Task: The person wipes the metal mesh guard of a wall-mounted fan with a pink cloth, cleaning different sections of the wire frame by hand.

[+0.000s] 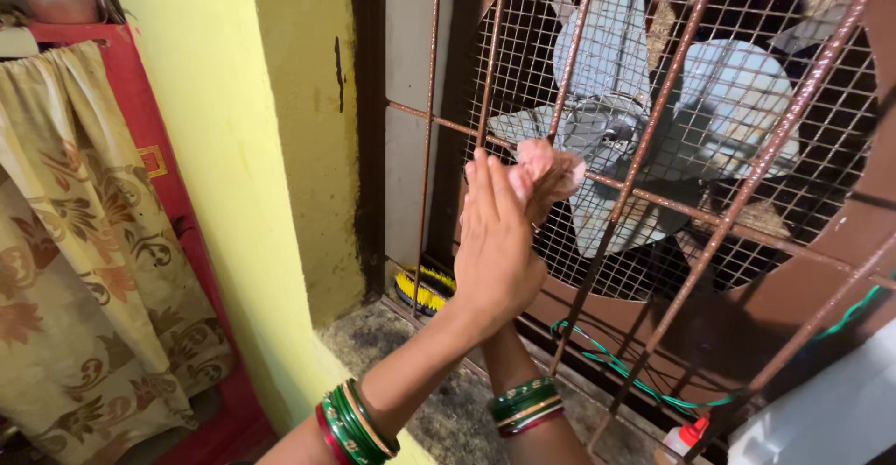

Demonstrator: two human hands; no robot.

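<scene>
My left hand (495, 246) is raised flat against a rusty wire mesh grille (653, 147), fingers straight and together, its back toward me. It covers most of my right hand (525, 188), whose forearm comes up from below behind it. A bunched pink cloth (555, 171) sticks out just above both hands and is pressed to the mesh, apparently gripped by the right hand. Behind the mesh sits a dusty grey exhaust fan (644, 119) in a brown frame. Both wrists wear green and red bangles.
A yellow-bristled brush (422, 289) lies on the stone sill (383, 339) at the grille's foot. A green wire (616, 367) runs along the frame. A red-capped bottle (686, 437) and a white container (821, 409) are at lower right. A yellow wall (271, 147) and patterned curtain (84, 241) stand left.
</scene>
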